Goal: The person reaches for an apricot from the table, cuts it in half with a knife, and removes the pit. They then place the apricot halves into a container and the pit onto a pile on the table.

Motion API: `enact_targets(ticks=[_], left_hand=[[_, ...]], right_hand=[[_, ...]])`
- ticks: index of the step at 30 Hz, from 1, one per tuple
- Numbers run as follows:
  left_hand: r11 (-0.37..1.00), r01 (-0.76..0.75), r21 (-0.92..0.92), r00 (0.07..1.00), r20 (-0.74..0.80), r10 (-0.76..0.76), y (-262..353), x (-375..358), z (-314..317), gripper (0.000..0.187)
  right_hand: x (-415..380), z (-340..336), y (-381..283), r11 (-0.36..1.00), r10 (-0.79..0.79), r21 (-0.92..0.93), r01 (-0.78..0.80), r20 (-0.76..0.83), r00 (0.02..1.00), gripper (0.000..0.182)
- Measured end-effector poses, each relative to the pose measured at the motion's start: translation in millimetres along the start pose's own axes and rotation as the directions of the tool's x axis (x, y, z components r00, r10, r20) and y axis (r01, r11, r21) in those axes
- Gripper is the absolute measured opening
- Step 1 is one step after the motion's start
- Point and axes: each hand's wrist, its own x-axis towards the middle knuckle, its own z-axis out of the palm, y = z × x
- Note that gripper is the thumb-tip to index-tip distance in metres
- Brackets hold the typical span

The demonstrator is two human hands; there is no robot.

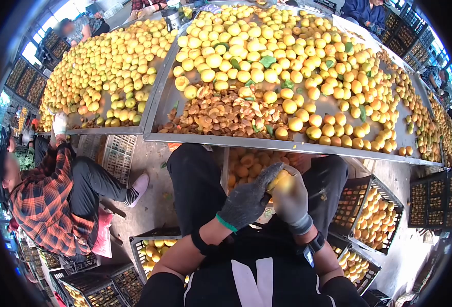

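Apricot [281,180], blurred, gripped by both hands' fingers; pit heap [221,113] on tray [287,145] ahead.

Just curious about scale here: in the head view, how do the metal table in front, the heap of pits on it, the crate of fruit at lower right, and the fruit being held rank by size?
1. Metal table
2. Heap of pits
3. Crate of fruit, close to the heap; nearness makes this unsure
4. Held fruit, both gloved hands on it

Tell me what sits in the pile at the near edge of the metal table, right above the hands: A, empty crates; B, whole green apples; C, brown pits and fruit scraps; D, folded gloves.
C: the pile at the metal table's near edge is brown pits and torn fruit pieces, with whole yellow fruit heaped behind it.
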Motion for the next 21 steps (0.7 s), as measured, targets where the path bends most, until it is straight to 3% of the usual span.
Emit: enact_targets(ticks=[2,4,8,10,12,13,16,17,21], left_hand=[[0.997,-0.018,-0.080,1.000,-0.008,0.017,-3,0,2,0.072],[0.976,0.044,-0.212,0.997,0.077,-0.028,3,1,-3,0.071],[0.949,0.113,-0.293,0.992,0.079,-0.094,-3,5,2,0.078],[0.988,0.155,-0.014,0.973,0.174,-0.151,-4,5,0,0.082],[0.986,0.158,0.058,0.970,0.179,-0.166,-4,-1,-2,0.082],[0.979,0.157,0.131,0.966,0.187,-0.180,-5,-4,-3,0.083],[0.951,0.288,0.114,0.900,0.306,-0.309,-9,-9,-1,0.084],[0.951,0.288,0.114,0.901,0.304,-0.310,-11,-10,0,0.084],[0.959,0.282,0.000,0.925,0.266,-0.272,-5,-10,-3,0.082]], right_hand=[[-1,-2,2,1.000,-0.001,-0.009,0.001,0.003,1.000,0.052],[-3,-4,5,1.000,0.002,-0.017,-0.002,0.007,1.000,0.052],[1,-8,20,0.998,0.066,-0.017,-0.068,-0.077,0.995,0.047],[-1,-12,25,0.993,0.115,0.010,-0.115,-0.131,0.985,0.045],[-6,-18,27,0.949,0.280,0.178,-0.259,-0.104,0.954,0.043],[-7,-17,39,0.964,0.252,0.116,-0.238,-0.128,0.959,0.048],[-7,-19,39,0.939,0.332,0.119,-0.321,-0.079,0.940,0.045],[-6,-15,30,0.940,0.339,-0.012,-0.341,-0.079,0.937,0.042],[-8,-8,24,0.952,0.298,-0.047,-0.301,-0.066,0.952,0.049]])
